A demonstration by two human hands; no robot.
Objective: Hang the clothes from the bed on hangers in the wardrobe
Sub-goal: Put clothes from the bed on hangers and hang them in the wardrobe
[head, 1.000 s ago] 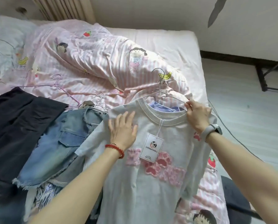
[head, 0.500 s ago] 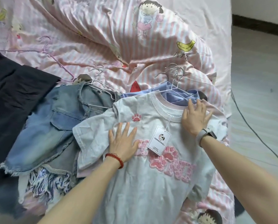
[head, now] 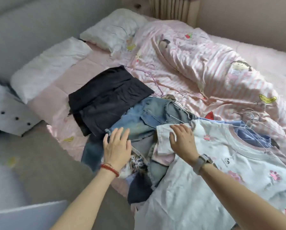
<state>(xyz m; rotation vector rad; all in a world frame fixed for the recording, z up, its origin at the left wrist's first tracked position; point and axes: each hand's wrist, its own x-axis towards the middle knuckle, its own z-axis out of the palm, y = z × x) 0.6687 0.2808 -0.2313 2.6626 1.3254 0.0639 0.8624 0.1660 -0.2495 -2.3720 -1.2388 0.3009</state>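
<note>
Both my hands have slid left since a moment ago. My right hand [head: 183, 141] is off the collar now and lies flat, fingers spread, on the sleeve of the white paw-print t-shirt [head: 205, 171]. My left hand [head: 117, 146] has left the shirt and hovers open over the denim shorts [head: 144, 120]. The black garment [head: 109, 98] sits just beyond, all on the bed [head: 56, 83].
</note>
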